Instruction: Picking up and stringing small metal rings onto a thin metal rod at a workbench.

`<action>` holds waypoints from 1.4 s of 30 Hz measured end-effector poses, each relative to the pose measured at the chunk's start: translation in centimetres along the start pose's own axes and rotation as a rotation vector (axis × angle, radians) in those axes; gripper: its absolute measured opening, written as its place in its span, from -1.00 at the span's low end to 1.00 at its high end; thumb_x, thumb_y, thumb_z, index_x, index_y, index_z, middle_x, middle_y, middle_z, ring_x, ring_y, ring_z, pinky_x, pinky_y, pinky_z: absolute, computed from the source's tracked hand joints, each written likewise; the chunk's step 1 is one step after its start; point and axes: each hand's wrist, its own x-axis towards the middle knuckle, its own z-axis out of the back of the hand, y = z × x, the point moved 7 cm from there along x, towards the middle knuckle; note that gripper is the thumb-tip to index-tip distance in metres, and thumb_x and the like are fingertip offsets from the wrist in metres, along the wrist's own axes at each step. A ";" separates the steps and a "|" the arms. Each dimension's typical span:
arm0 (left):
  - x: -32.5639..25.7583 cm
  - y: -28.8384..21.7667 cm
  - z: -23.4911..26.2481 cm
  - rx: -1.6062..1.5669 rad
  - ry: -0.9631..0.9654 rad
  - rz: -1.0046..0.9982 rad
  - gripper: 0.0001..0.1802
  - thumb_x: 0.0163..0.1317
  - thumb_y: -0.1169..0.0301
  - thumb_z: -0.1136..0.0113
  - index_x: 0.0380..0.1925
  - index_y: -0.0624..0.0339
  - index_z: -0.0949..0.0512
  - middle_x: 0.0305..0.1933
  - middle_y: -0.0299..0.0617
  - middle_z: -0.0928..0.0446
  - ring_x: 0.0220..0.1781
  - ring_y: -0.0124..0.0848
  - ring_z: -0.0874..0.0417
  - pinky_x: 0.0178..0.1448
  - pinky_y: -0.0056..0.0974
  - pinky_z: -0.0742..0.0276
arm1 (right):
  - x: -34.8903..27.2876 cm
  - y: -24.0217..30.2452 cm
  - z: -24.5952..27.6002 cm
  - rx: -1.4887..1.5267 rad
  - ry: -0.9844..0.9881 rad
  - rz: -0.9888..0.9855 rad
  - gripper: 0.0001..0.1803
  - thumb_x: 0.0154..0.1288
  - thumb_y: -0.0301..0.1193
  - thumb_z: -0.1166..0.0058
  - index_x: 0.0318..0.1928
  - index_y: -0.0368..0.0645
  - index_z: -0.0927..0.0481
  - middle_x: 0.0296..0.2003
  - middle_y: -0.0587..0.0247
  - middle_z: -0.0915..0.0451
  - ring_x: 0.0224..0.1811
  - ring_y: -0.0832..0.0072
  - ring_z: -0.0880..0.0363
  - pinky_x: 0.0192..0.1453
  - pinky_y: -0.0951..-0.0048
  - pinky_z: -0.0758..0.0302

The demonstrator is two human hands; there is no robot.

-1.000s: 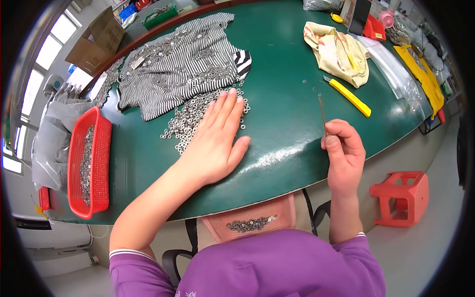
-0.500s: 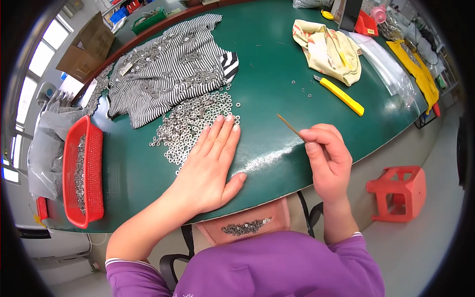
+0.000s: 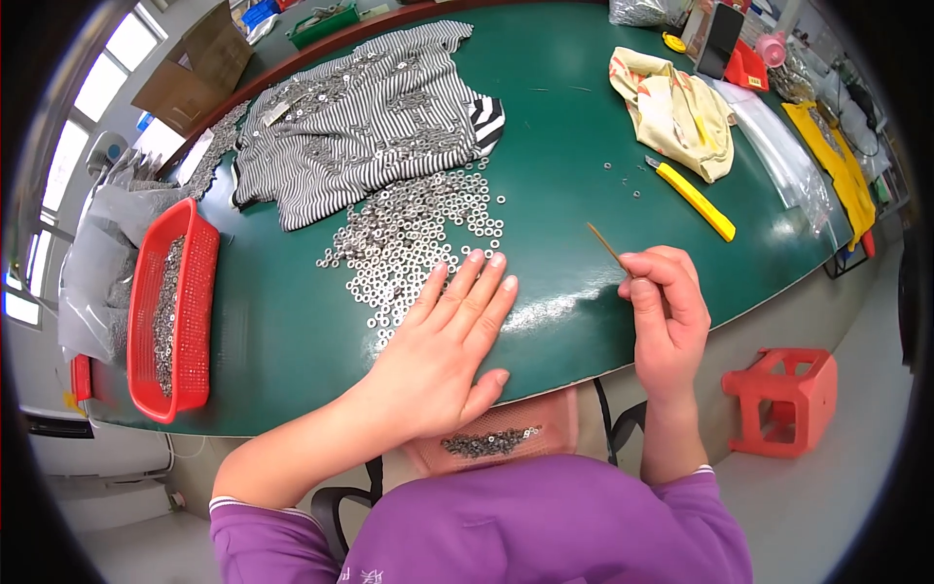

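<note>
My left hand (image 3: pixel 448 341) lies flat on the green table near its front edge, fingers stretched out and pointing away from me. Its fingertips touch or nearly touch the near edge of a spread of small metal rings (image 3: pixel 413 238), which look like nuts or washers. My right hand (image 3: pixel 666 311) pinches a thin brown stick (image 3: pixel 605 243) between thumb and fingers, its tip pointing up and left. A pink basket (image 3: pixel 559 428) with several such rings in it sits below the table edge, in front of my body.
On the left stands a red basket (image 3: pixel 202 321) holding metal rings. A striped cloth (image 3: pixel 321 170) strewn with rings lies at the back. To the right are a yellow cutter knife (image 3: pixel 696 201), a cream cloth (image 3: pixel 671 112) and plastic bags (image 3: pixel 778 161). A red stool (image 3: pixel 783 404) stands on the floor.
My left hand has drawn back toward the table's front edge, away from the rings' middle. The whole view has shifted slightly. The right hand still pinches the stick.
</note>
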 end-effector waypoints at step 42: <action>2.4 6.7 3.8 0.072 -0.418 0.089 -0.63 0.16 0.60 -0.13 -0.02 0.10 -0.62 0.27 -0.09 -0.45 0.45 0.01 -0.30 0.43 0.04 -0.26 | -0.5 -1.2 0.1 0.136 -0.075 -0.055 -0.89 0.48 -0.60 0.11 -0.11 -0.26 -0.51 -0.15 0.25 -0.50 -0.24 0.61 -0.44 -0.12 0.58 -0.45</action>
